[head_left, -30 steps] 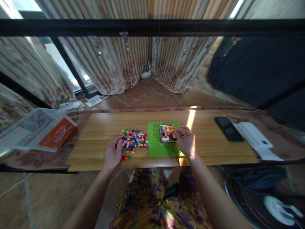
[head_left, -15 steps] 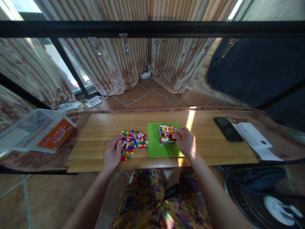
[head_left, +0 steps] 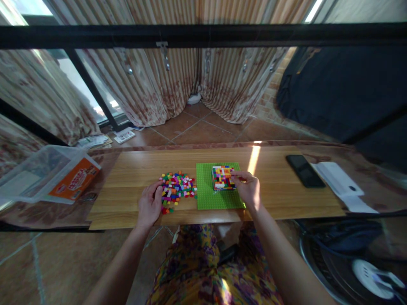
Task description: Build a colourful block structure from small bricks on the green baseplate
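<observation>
A block built of many-coloured toy bricks (head_left: pixel 221 177) stands on a green studded baseplate (head_left: pixel 205 199). My right hand (head_left: pixel 248 188) is at its right side, thumb and fingers pinched together at the top edge; whatever is between the fingertips is too small to make out. Left of the baseplate lies a pile of loose toy bricks (head_left: pixel 179 186) in mixed colours. My left hand (head_left: pixel 150 203) rests on the table against the pile's left edge, its fingers loosely extended and touching the nearest bricks.
The wooden tabletop (head_left: pixel 133 165) carries a black phone (head_left: pixel 305 171) at the right, beside a white box (head_left: pixel 341 182). A clear plastic bin (head_left: pixel 34 169) with an orange label stands at the far left. A dark rail (head_left: pixel 203 36) crosses in front of the curtains.
My right hand has shifted very slightly at the block's right edge, its fingers drawn a little closer together. The left hand stays in place by the pile.
</observation>
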Motion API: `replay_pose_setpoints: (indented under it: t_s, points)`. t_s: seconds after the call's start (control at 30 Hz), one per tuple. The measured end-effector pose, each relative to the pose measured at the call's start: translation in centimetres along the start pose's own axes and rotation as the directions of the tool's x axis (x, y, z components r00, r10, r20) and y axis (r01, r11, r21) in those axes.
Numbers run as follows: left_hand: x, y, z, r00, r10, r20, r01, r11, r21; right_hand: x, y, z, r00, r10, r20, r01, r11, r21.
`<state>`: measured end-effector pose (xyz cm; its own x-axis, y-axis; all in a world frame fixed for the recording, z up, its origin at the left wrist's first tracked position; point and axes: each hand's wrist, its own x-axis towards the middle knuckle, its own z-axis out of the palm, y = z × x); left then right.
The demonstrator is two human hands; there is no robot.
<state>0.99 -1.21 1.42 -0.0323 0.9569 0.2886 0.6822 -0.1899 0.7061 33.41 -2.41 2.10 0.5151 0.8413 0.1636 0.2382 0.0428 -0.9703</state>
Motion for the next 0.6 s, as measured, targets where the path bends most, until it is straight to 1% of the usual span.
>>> replay_pose_setpoints:
  t_s: [0.03, 0.1, 0.17, 0.33, 0.6]
  points:
    - [0.0, 0.0, 0.0, 1.0, 0.004, 0.0, -0.004, 1.0, 0.003, 0.0, 0.1, 0.1, 0.997, 0.073, -0.004, -0.073, 0.994, 0.075]
    - [0.0, -0.1, 0.0, 1.0, 0.008, -0.003, -0.008, 1.0, 0.006, 0.1, 0.0, 0.4, 0.98, 0.197, 0.01, -0.195, 0.958, 0.211]
    - [0.0, -0.1, 0.1, 1.0, 0.011, -0.007, -0.011, 1.0, 0.005, 0.1, -0.2, 0.5, 0.966, 0.259, 0.021, -0.253, 0.921, 0.296]
    - [0.0, -0.1, 0.1, 1.0, 0.01, -0.006, -0.01, 1.0, 0.008, 0.1, -0.7, 0.4, 0.955, 0.296, 0.012, -0.281, 0.891, 0.357]
    - [0.1, -0.1, 0.0, 1.0, 0.016, -0.004, -0.016, 1.0, 0.011, 0.3, -1.0, 0.6, 0.956, 0.295, 0.007, -0.28, 0.901, 0.33]
